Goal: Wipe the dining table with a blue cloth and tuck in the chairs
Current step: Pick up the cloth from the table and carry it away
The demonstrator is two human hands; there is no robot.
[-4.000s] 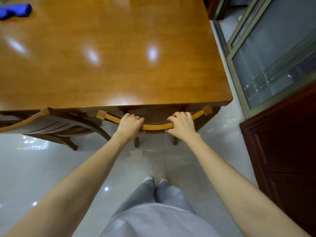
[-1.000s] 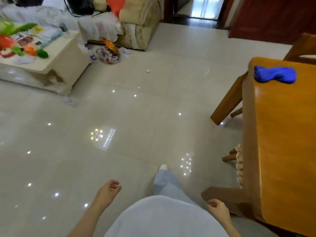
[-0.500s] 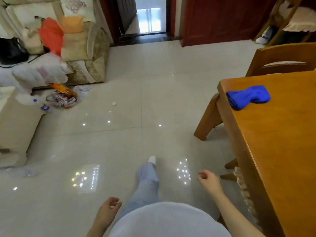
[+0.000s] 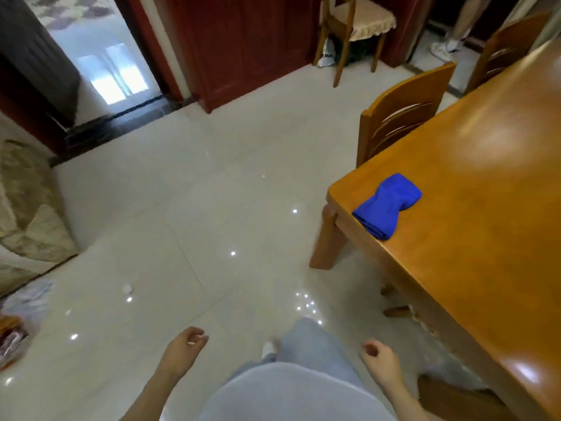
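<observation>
My left hand (image 4: 182,350) and right hand (image 4: 379,363) hang loosely curled, empty; ahead of my right, the blue cloth (image 4: 387,205) rests on the dining table (image 4: 473,253), the chair (image 4: 400,117) beyond seemingly untucked.

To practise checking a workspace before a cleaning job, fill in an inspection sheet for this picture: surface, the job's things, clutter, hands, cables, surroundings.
Surface: glossy wooden dining table with light glare; only the cloth lies on the part in view.
Job's things: blue cloth bunched near the table's corner, untouched; wooden chair at the table's end, its back near the edge.
Clutter: small white scrap on the floor; wrappers at lower left.
Hands: left hand and right hand hang loosely curled, holding nothing.
Cables: nothing seen.
Surroundings: tiled floor, sofa, red doors, cushioned chair by the wall, another person's legs.
</observation>
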